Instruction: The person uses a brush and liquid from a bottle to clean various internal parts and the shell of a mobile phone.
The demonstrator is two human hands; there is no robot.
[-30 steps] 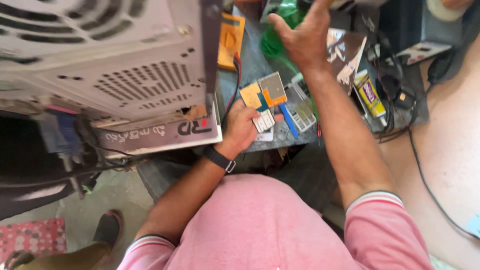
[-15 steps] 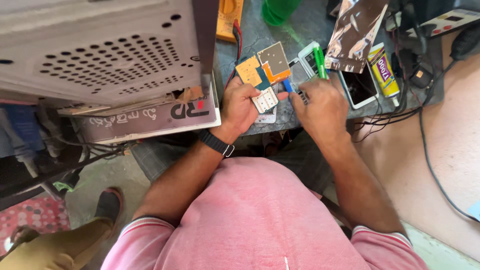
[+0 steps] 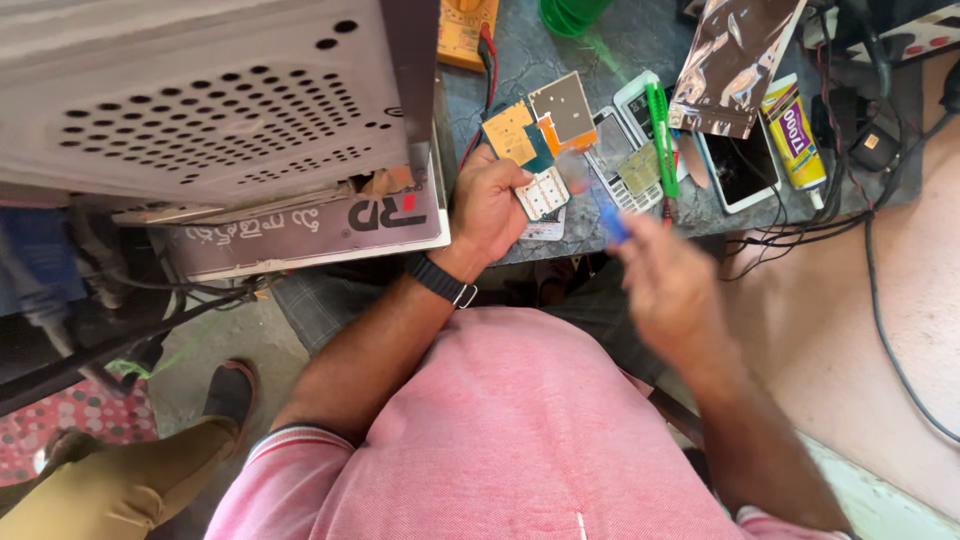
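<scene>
My left hand (image 3: 492,203) grips a small phone circuit board (image 3: 535,135) with an orange patch, a metal shield and a white keypad, at the near edge of the dark worktable (image 3: 560,45). My right hand (image 3: 668,290) is blurred, just right of the board, and closes on a thin blue-handled tool (image 3: 612,226) whose tip points toward the board. A green-handled screwdriver (image 3: 658,135) lies on the table beyond it.
A large grey perforated metal case (image 3: 200,100) fills the left. On the table lie a yellow multimeter (image 3: 465,30), a silver foil bag (image 3: 735,60), a yellow glue tube (image 3: 792,130), a white phone (image 3: 740,165) and black cables (image 3: 860,130). Another person's leg and shoe (image 3: 150,460) stand lower left.
My right hand came down from the back of the table to the board, then pulled back toward me holding the blue tool. My left hand kept hold of the board.
</scene>
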